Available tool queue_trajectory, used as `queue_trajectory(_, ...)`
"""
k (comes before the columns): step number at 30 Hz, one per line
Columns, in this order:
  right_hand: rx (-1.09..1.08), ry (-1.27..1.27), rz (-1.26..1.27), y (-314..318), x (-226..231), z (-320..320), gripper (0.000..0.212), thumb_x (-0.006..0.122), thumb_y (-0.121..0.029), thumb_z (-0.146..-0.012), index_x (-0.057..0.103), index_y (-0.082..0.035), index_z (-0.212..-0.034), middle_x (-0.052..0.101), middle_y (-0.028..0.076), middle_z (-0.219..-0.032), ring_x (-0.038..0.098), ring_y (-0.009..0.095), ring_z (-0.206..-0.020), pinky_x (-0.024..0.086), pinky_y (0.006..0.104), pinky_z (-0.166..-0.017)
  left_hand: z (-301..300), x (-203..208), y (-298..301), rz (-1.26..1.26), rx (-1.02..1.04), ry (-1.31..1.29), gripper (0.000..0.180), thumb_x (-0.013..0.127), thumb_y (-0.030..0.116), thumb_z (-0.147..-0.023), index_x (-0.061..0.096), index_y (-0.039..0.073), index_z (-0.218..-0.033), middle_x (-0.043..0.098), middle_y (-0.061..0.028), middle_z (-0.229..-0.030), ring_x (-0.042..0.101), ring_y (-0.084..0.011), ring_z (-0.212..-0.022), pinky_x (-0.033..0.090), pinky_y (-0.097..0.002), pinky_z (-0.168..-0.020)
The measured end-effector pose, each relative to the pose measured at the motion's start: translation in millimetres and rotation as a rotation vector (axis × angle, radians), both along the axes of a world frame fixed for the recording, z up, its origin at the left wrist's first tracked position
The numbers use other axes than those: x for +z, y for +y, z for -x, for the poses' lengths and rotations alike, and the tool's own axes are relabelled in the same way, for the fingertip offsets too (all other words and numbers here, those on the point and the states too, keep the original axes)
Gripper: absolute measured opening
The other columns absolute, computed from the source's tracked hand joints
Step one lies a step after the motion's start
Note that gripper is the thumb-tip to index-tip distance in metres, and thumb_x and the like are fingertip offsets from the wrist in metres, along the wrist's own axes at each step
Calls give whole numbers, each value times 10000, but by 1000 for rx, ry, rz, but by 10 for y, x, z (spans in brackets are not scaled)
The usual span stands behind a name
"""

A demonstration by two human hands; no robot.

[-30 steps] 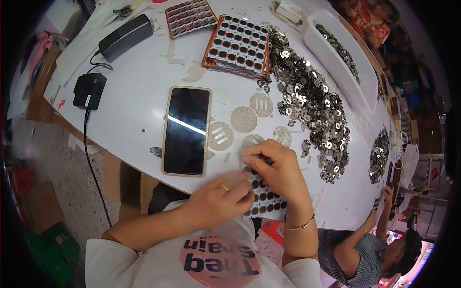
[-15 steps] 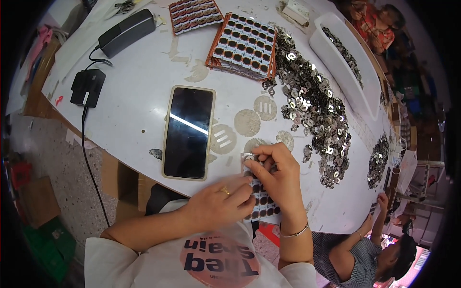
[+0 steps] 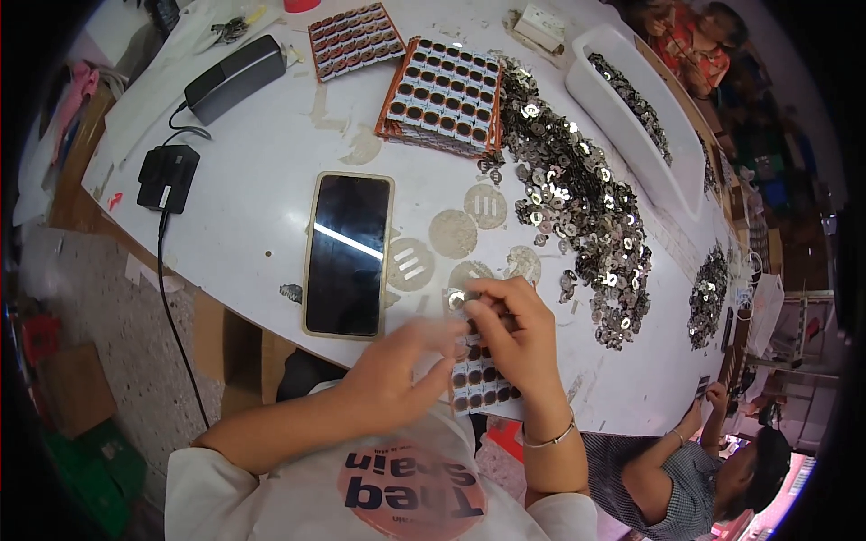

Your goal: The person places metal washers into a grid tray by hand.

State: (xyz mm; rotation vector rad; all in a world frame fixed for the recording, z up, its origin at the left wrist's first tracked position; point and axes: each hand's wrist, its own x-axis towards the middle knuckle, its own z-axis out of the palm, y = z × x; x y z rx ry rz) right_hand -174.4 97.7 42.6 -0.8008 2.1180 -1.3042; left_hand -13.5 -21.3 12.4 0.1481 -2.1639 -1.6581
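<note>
At the near table edge lies a card-like sheet [image 3: 475, 386] with rows of dark round spots on pale squares. My right hand [image 3: 519, 334] is over its upper part, thumb and index finger pinched together; whatever sits between the fingertips is too small to make out. Beside those fingertips a shiny metal piece [image 3: 456, 300] shows at the sheet's top left corner. My left hand [image 3: 397, 361] is at the sheet's left side, its fingers smeared by motion and reaching toward the right fingertips. Part of the sheet is hidden under both hands.
A phone [image 3: 347, 257] lies left of the sheet. Loose metal discs [image 3: 586, 207] form a long heap to the right, beside a white bin [image 3: 690, 185]. Farther off are stacked sheets [image 3: 442, 90], another sheet [image 3: 356, 41] and a black adapter [image 3: 169, 176]. A co-worker [image 3: 667, 469] sits at right.
My left hand has gone from curled fingers to a blurred reach upward along the sheet. My right hand keeps its pinch near the sheet's top left corner. The whole view has shifted slightly.
</note>
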Motion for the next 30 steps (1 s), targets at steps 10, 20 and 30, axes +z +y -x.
queue_trajectory(10, 374, 351, 179, 147, 266, -14, 287, 780, 39, -902, 789, -26, -1181, 722, 69, -1098, 650, 138, -922, 499, 257, -818, -6, 16, -92, -445, -45, -109, 546, 661, -105, -966, 391, 40, -1418, 629, -146, -1224, 652, -183, -1115, 515, -364, -997)
queue_trajectory(20, 268, 121, -66, 34, 137, 298, 275, 616, 2, -1014, 699, -57, -1269, 674, 124, -996, 694, 219, -865, 558, 350, -771, 113, 16, 54, 760, 82, -104, 486, 845, 234, -837, 694, 34, -1254, 604, -157, -1342, 559, -351, -1355, 503, -478, -1077)
queue_trajectory(30, 463, 263, -92, -153, 172, 375, 300, 670, 49, -899, 647, -46, -1183, 597, 56, -855, 561, 154, -693, 484, 303, -628, 97, -46, 17, 806, 67, -56, 450, 863, 275, -818, 726, 34, -1173, 613, -167, -1322, 572, -344, -1346, 508, -478, -1088)
